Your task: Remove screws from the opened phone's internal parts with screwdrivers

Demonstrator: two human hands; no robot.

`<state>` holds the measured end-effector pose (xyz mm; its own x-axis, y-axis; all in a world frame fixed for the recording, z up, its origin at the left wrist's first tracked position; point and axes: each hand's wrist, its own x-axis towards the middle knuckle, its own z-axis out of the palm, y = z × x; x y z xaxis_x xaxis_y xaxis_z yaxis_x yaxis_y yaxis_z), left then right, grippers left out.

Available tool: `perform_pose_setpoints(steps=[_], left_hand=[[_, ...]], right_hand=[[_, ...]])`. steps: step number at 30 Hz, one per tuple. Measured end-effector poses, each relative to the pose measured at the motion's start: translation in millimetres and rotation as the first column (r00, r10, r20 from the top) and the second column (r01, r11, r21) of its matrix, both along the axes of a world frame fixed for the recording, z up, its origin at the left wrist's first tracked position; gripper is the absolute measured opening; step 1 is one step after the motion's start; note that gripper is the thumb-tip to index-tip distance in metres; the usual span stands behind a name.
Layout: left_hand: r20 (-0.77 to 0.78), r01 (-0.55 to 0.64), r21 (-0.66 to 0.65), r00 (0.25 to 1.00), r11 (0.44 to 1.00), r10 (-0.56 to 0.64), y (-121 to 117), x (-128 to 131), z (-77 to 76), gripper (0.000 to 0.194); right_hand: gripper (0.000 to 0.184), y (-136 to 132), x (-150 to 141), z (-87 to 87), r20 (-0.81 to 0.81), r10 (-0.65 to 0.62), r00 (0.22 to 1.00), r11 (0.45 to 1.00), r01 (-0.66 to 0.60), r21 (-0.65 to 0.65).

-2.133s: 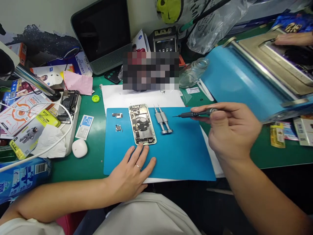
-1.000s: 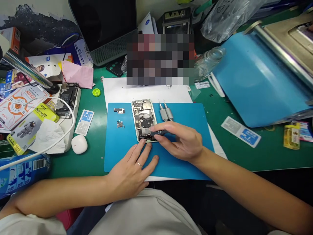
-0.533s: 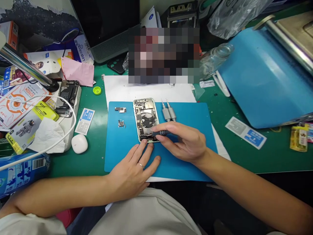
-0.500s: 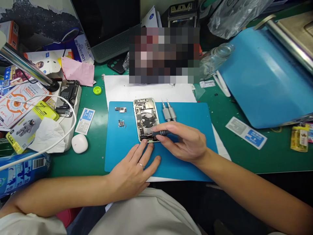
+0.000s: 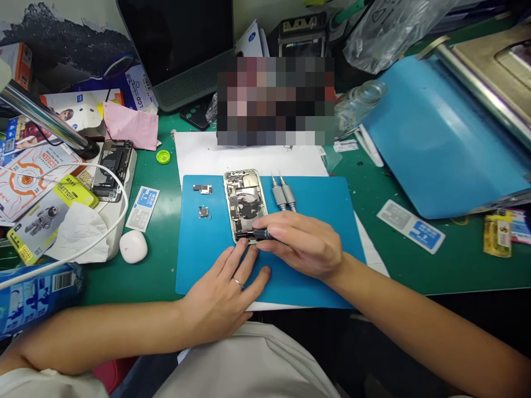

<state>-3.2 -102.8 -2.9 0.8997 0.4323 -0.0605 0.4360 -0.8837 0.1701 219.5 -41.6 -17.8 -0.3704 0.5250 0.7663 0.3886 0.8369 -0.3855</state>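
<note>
An opened smartphone [image 5: 248, 205], its circuit board and inner parts bare, lies on a blue mat [image 5: 315, 276]. My left hand [image 5: 224, 290] rests on the mat with its fingers spread, and two fingertips touch the phone's bottom edge. In the fingers of my right hand [image 5: 307, 243] is a slim dark tool [image 5: 263, 234], held low over the phone's lower right end; its tip and exact kind are hard to make out. Two grey screwdrivers [image 5: 284, 193] lie right of the phone. To its left are a small metal bracket [image 5: 203, 189] and a small phone part [image 5: 203, 211].
Another opened phone [image 5: 111, 168] sits at left among boxes, near a white cable [image 5: 121, 213] and a white earbud case [image 5: 133, 246]. A glass jar [image 5: 360, 108] and a large blue sheet [image 5: 418, 138] are at the right. A monitor [image 5: 178, 44] stands behind.
My right hand has shifted slightly left and its fingers have closed further round the dark tool, now more upon the phone's lower end. My left hand keeps its place at the phone's edge.
</note>
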Motion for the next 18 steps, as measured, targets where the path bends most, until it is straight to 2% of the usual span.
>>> perform_pose_setpoints(steps=[6,10,18], left_hand=[[0.002,-0.007,0.008,1.000,1.000,0.007,0.0,0.3,-0.5,0.085],[0.007,-0.007,0.014,1.000,1.000,0.007,0.1,0.4,-0.5,0.086],[0.005,-0.003,0.025,1.000,1.000,0.003,0.5,0.7,0.3,0.083]], right_hand=[[0.051,-2.4,-0.6,1.4,0.012,0.002,1.000,1.000,-0.002,-0.001],[0.051,-2.6,-0.8,1.6,0.009,0.020,1.000,1.000,-0.020,0.014],[0.052,1.5,-2.3,8.0,0.047,-0.027,0.999,1.000,0.027,0.015]])
